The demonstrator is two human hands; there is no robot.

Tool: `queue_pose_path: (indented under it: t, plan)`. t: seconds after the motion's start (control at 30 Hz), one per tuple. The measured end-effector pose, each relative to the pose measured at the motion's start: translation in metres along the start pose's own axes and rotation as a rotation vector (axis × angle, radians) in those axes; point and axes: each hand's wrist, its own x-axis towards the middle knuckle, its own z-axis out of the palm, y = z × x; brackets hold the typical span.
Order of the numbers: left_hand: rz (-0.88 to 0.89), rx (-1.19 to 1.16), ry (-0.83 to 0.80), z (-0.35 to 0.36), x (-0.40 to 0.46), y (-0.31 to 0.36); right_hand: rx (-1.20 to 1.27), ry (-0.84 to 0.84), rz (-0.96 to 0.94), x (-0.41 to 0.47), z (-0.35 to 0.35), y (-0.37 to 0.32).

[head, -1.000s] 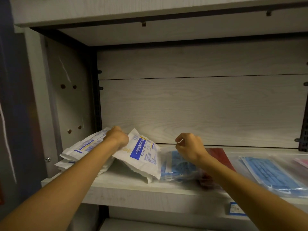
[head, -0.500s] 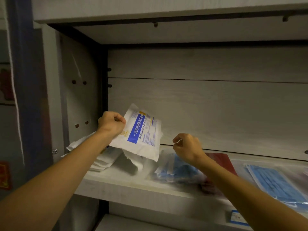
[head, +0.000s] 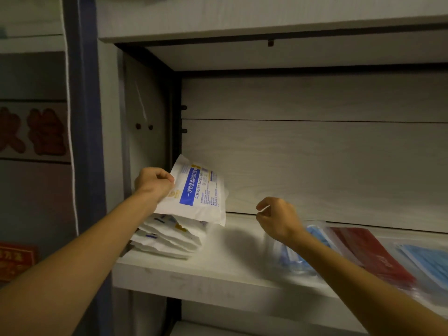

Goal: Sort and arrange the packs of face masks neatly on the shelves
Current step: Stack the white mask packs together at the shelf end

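The left hand [head: 154, 181] holds a white mask pack [head: 196, 194] with a blue label by its left edge. Its grip is tight, with curled fingers pinching the pack. A second ago this pack lay low beside the white pile [head: 169, 236]. Now it is lifted up, standing almost straight, right above that pile. The pile sits at the left end of the shelf [head: 218, 270]. It looks like the pack is about to go on top of the pile, so the white ones will all be together.

The right hand [head: 276, 218] is to the right of the pile, up in the air. Its fingers are curled and it seems to hold nothing. Under its wrist lie clear packs of blue masks [head: 294, 259]. Farther right from the pile are a red pack [head: 368, 253] and more blue masks [head: 426, 260], which still need sorting.
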Motion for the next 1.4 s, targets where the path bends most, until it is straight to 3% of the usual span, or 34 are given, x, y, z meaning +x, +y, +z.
queue_pose_path:
  t: [0.2,0.43,0.63,0.9,1.13,1.3,1.4]
  plan:
    - [-0.015,0.085,-0.083,-0.013,0.020,-0.026,0.195,0.021,0.138,0.004,0.039,-0.036]
    - [0.019,0.247,-0.142,-0.015,0.033,-0.054,0.456,-0.133,0.465,0.007,0.078,-0.068]
    - [-0.153,0.326,-0.226,-0.018,0.027,-0.057,0.623,-0.288,0.625,0.016,0.091,-0.087]
    - [-0.418,0.091,-0.484,-0.016,0.023,-0.060,0.756,-0.376,0.758,0.023,0.088,-0.102]
    - [-0.390,0.073,-0.561,-0.007,0.024,-0.064,0.908,-0.429,0.796,0.029,0.087,-0.093]
    - [-0.324,0.134,-0.553,-0.003,0.019,-0.064,0.901,-0.456,0.704,0.020,0.085,-0.089]
    - [-0.357,0.014,-0.618,-0.001,0.014,-0.058,0.888,-0.387,0.601,0.017,0.078,-0.088]
